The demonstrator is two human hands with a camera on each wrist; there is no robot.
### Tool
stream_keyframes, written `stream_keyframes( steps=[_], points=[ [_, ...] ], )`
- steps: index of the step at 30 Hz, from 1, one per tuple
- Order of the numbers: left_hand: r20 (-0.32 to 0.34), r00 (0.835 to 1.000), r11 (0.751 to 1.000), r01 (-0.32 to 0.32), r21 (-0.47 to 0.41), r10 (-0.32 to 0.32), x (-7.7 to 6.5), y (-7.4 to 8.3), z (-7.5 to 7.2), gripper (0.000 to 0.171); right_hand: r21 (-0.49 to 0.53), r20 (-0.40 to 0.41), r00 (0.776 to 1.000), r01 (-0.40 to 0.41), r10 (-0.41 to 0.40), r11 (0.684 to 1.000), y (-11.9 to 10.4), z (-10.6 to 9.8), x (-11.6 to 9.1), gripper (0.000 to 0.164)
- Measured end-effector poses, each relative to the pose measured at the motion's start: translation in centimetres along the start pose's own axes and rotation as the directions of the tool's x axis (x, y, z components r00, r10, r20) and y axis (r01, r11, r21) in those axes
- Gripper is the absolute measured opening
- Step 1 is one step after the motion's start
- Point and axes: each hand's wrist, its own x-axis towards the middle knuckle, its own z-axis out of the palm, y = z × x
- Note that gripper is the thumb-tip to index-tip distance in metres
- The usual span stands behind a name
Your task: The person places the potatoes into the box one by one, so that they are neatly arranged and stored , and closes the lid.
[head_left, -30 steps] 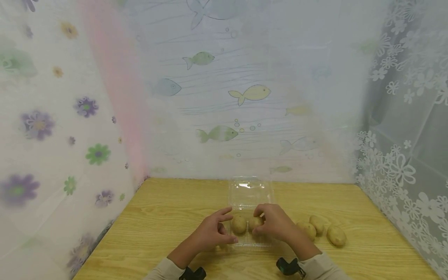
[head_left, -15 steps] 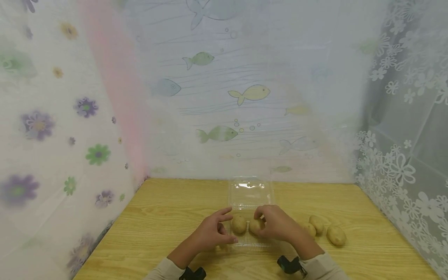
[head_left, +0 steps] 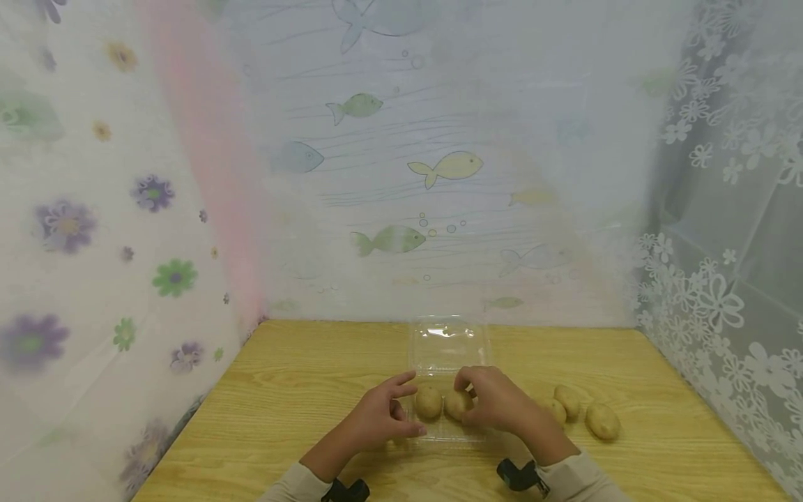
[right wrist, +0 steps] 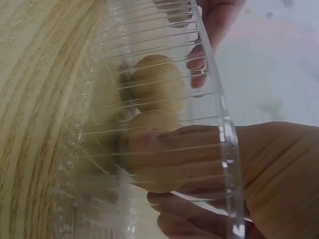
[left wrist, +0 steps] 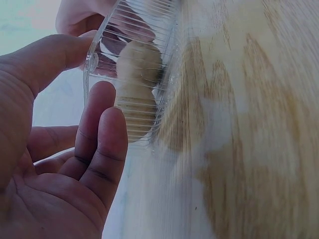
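A clear plastic clamshell container (head_left: 433,438) lies on the table with its lid (head_left: 449,341) folded back. Inside sit two potatoes side by side, a left potato (head_left: 429,403) and a right potato (head_left: 456,404). My right hand (head_left: 498,399) reaches in from the right and grips the right potato between thumb and fingers; the right wrist view shows the hand (right wrist: 199,154) through the ribbed wall. My left hand (head_left: 379,415) holds the container's left side. In the left wrist view its thumb is at the rim and curled fingers (left wrist: 112,134) lie along the outer wall.
On the wood-grain table (head_left: 301,376), right of the container, lie three loose potatoes: one partly behind my right wrist (head_left: 555,411), one behind it (head_left: 567,402), and one farther right (head_left: 603,421). Printed curtains (head_left: 376,174) stand at the back and both sides.
My right hand has shifted the gripped potato slightly to the right and then back to the left inside the container. The left hand has stayed in place.
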Motion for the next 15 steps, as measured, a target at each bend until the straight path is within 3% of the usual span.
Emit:
stream_keyframes(
  steps=[15],
  points=[
    [-0.007, 1.0, 1.0, -0.011, 0.016, 0.011, 0.02, -0.13, 0.06, 0.096, 0.021, -0.012, 0.999, -0.047, 0.047, 0.999, 0.44, 0.61, 0.22, 0.047]
  ],
)
